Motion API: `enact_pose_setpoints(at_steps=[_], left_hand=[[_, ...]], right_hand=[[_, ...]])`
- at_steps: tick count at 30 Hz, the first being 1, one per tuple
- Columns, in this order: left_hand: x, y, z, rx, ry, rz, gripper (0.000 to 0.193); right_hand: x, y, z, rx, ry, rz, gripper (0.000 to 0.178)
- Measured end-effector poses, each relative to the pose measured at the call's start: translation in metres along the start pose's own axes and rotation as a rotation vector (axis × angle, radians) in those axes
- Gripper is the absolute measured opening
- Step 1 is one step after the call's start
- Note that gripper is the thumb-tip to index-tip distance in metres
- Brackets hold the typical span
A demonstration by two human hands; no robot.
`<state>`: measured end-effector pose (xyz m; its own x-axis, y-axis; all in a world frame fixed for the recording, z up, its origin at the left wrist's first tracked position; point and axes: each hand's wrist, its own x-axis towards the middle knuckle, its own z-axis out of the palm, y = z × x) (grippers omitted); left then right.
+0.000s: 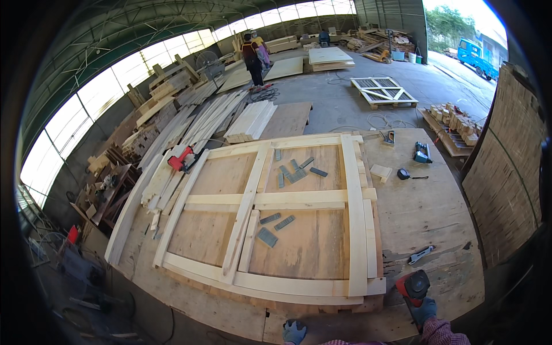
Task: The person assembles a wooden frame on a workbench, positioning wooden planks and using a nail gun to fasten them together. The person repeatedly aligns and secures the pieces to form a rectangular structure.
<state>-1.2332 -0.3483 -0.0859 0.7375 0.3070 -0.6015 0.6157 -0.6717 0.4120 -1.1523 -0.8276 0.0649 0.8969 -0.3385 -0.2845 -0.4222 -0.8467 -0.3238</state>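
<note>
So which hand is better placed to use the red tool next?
Probably the right hand: it grips the red tool near the wooden frame; the left hand is well away from that tool.

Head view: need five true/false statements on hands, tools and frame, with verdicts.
1. The right hand grips a red-and-black tool. True.
2. The left hand holds the tape measure. False: it lies on the plywood.
3. Grey strips lie in just one opening of the wooden frame. False: in two, both on its right side.
4. A blue truck stands outside. True.
5. The right hand is ungloved. False: it wears a glove.
</note>
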Motion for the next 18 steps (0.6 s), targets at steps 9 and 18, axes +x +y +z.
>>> enact_pose_setpoints(at_steps=[9,18], left_hand=[[0.005,0.004,0.001,0.037,-0.056,-0.022,0.073],[0.004,0.0,0.004,0.036,-0.015,-0.056,0.07]], right_hand=[[-0.002,0.001,-0.003,-0.018,0.001,0.057,0.038],[-0.001,-0.001,-0.002,-0.029,-0.022,0.065,0.034]])
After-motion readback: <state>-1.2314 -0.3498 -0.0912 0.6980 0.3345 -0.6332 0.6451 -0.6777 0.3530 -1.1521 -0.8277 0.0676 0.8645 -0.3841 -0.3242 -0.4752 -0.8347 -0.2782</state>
